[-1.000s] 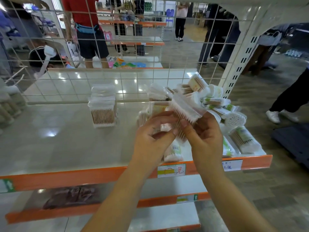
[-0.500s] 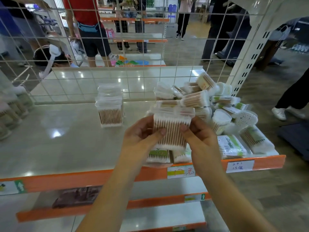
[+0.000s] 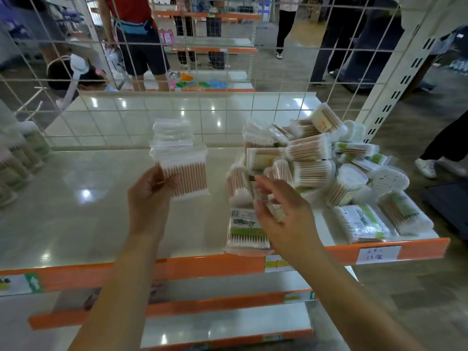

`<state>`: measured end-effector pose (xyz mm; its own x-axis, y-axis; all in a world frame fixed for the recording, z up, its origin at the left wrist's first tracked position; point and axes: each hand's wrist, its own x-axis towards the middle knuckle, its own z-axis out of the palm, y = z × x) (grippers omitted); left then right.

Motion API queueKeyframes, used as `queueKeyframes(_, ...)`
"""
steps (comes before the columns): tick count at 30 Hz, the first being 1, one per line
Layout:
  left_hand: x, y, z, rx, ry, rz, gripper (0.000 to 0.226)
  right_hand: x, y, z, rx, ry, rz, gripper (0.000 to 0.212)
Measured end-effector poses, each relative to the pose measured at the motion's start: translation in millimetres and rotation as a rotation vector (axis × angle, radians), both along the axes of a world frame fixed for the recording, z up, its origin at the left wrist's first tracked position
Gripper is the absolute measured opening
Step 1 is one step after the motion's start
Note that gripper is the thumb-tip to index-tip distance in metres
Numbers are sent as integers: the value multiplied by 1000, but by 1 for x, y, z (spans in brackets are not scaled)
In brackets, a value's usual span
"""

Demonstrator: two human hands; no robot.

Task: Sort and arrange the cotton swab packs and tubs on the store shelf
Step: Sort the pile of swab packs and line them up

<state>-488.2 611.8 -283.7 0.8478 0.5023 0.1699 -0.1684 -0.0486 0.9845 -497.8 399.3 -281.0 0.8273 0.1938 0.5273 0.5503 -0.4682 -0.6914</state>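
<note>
My left hand point(image 3: 149, 191) grips a clear pack of wooden-stick cotton swabs point(image 3: 186, 173) by its left edge, holding it upright in front of a row of the same packs point(image 3: 172, 134) on the shelf point(image 3: 63, 211). My right hand point(image 3: 281, 211) hovers with relaxed, spread fingers over the near left side of a jumbled pile of swab packs and tubs point(image 3: 311, 158), holding nothing. A green-labelled pack point(image 3: 247, 229) lies flat below that hand at the shelf's front edge.
A white wire grid point(image 3: 202, 72) backs the shelf. An orange front rail point(image 3: 202, 267) carries price labels. More swab packs point(image 3: 17, 158) stand at the far left. A slotted upright post point(image 3: 395, 79) rises at the right. People stand beyond the grid.
Both hands held one pack together in front of the pile. Now my left hand alone has carried it left to the row, and my right hand has let go and hovers over the pile.
</note>
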Motion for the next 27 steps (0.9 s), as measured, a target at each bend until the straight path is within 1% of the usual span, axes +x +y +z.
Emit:
queueKeyframes(2,8,13,-8,48,16,16,27,1,2,-3,-38,1,14,37)
queueKeyframes(6,20,32,-24,103,71,-14,27,-3,8,-10,-97,79,32,43)
queueKeyframes(8,24,34,-29,150,77,1,27,-7,12,-13,-170,83,38,42)
queueKeyframes(11,25,33,-33,266,100,51,26,-8,16,-19,-376,-53,21,36)
queueKeyframes(14,25,34,-36,359,103,69,27,-9,17,-24,-466,-121,5,33)
queueKeyframes(18,25,36,-39,455,93,111,27,-9,15,-25,-515,-138,5,33)
queueKeyframes(23,24,37,-40,569,101,148,27,-8,11,-27,-507,-137,4,31)
queueKeyframes(27,23,35,-38,603,99,178,27,-8,8,-28,-525,-161,10,31)
